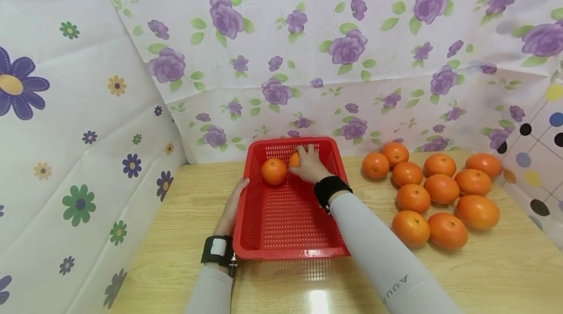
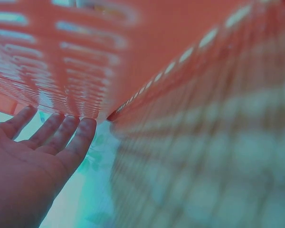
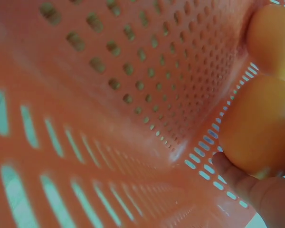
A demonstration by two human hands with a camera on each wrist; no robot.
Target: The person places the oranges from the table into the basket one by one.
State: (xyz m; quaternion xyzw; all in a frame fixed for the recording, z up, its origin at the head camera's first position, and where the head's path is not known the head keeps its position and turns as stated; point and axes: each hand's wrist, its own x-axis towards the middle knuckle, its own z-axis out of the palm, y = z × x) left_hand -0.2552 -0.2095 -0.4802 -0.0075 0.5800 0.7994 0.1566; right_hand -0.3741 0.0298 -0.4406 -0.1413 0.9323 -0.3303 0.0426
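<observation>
**What I can't make out from here**

My right hand (image 1: 310,163) covers most of the orange (image 1: 294,159) it holds in the red basket (image 1: 290,250). The left wrist view is blurred up close. The right wrist view crops both oranges at its edge.

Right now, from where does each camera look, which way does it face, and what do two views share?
Head: looks forward and down at the red basket; both forearms show.
Left wrist: beside the basket's outer wall; the left hand shows, fingers straight.
Right wrist: inside the basket; the right hand holds an orange.
Head and right wrist views share this orange and another orange.
</observation>
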